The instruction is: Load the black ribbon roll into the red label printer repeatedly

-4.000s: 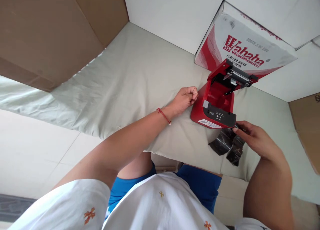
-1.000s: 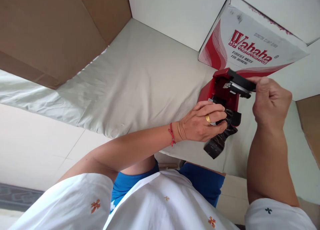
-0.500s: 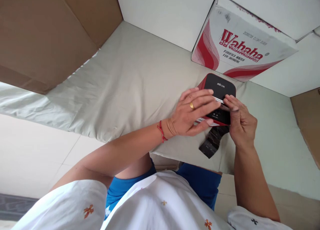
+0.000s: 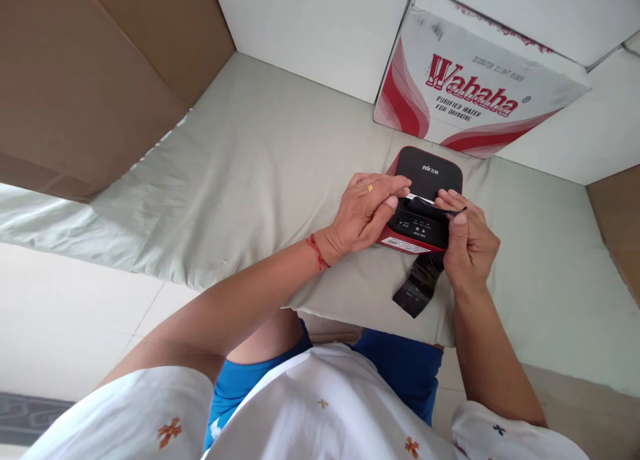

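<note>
A small red-and-black device (image 4: 433, 170), possibly a label printer, rests on the covered surface. Across its top stretches a short black strip (image 4: 427, 208), slightly raised above the panel with small lit icons. My left hand (image 4: 365, 210) is closed at the strip's left end, thumb against fingers. At the other end my right hand (image 4: 471, 240) pinches the strip between thumb and fingertips, its edge of the hand beside the device. A folded black length of film (image 4: 417, 288) lies in front of the device, under its near right corner.
Behind the device stands a white-and-red water carton (image 4: 475, 87) against white panels. A brown cardboard box (image 4: 85, 93) occupies the left, and another brown box (image 4: 617, 213) the right edge. A pale cloth (image 4: 260, 173) covers the surface, its front edge close to my knees.
My left hand has drawn back leftward from lying stretched over the device and is now closed at the strip. The strip has lifted, uncovering more of the panel. My right hand keeps its pinch.
</note>
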### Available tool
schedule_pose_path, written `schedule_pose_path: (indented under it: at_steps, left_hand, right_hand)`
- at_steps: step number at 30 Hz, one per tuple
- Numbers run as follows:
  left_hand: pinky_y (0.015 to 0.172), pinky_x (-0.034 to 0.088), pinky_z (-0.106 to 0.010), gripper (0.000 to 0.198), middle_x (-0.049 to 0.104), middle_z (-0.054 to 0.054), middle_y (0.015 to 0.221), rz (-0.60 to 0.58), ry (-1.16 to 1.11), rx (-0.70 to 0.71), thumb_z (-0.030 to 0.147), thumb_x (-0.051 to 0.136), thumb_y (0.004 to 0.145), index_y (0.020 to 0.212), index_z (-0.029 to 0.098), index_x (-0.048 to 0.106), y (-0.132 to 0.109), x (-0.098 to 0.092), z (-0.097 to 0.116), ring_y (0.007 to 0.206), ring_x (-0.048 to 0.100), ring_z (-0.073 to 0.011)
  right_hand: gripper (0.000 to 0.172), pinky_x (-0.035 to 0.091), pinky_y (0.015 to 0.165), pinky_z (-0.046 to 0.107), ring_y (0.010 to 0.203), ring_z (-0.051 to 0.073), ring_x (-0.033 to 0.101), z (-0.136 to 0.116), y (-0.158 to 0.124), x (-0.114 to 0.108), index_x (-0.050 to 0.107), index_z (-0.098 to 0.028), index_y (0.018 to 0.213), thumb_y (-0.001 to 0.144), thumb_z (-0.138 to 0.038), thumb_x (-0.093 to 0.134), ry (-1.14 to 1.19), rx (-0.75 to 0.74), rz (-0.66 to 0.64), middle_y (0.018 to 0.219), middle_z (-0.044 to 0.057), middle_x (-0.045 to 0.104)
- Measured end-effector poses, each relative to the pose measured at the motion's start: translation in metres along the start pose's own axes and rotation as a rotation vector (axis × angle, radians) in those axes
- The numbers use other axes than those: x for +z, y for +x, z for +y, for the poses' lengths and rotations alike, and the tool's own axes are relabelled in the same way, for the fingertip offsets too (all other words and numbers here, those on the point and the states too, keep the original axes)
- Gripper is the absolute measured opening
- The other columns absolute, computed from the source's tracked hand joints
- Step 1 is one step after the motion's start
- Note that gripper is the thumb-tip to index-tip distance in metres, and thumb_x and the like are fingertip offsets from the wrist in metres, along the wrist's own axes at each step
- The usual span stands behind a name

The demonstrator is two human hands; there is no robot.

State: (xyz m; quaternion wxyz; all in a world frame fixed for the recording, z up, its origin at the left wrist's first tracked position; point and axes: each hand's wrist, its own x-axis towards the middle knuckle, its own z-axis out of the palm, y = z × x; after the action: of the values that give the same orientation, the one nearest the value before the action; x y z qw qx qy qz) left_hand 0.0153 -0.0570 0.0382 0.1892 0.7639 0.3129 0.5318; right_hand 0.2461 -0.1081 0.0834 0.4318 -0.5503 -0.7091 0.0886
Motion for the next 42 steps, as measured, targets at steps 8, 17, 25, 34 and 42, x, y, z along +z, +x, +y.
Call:
schedule_pose_path:
  at_steps: [8,17,25,34,42]
  left_hand:
    - [0.109,0.052,-0.047,0.058,0.092,-0.011,0.122,0.035,0.048,-0.018,0.053,0.025,0.126,0.139,0.023,0.073,-0.005,0.006,-0.001,0.115,0.082,-0.0256]
    - [0.102,0.053,-0.046,0.05,0.091,-0.009,0.114,0.07,0.019,0.026,0.047,0.029,0.126,0.13,0.023,0.073,0.0,0.007,-0.002,0.106,0.081,-0.0244]
    - [0.105,0.055,-0.05,0.061,0.091,-0.01,0.111,0.048,0.028,-0.073,0.061,0.026,0.125,0.126,0.024,0.075,0.004,0.001,-0.002,0.107,0.079,-0.0275]
    - [0.109,0.061,-0.047,0.05,0.089,-0.006,0.102,0.08,-0.398,-0.232,0.069,0.051,0.119,0.125,0.026,0.077,0.017,-0.003,-0.012,0.11,0.084,-0.0267]
    - [0.127,0.059,-0.053,0.063,0.088,-0.005,0.143,-0.037,-0.687,-0.315,0.073,0.086,0.096,0.143,0.034,0.072,0.029,-0.004,-0.057,0.148,0.077,-0.0341]
  right_hand:
    - [0.048,0.052,0.138,0.067,0.149,0.034,0.079,0.006,-0.006,0.002,0.089,-0.033,0.128,0.124,-0.052,0.045,0.023,-0.003,-0.003,0.144,0.01,0.089]
    - [0.054,0.047,0.142,0.066,0.151,0.032,0.078,0.008,-0.009,0.004,0.088,-0.031,0.121,0.123,-0.055,0.039,-0.033,0.008,-0.005,0.146,0.011,0.089]
    - [0.056,0.043,0.146,0.063,0.156,0.03,0.074,0.005,-0.009,-0.001,0.088,-0.033,0.135,0.124,-0.051,0.036,-0.08,0.013,-0.062,0.153,0.009,0.086]
    - [0.039,0.055,0.134,0.065,0.138,0.032,0.084,0.024,-0.01,0.017,0.09,-0.031,0.121,0.123,-0.047,0.055,0.115,-0.158,0.158,0.135,0.008,0.092]
    - [0.038,0.048,0.137,0.068,0.142,0.032,0.081,0.013,-0.024,0.007,0.089,-0.034,0.139,0.124,-0.04,0.054,0.068,-0.281,0.098,0.143,0.004,0.089]
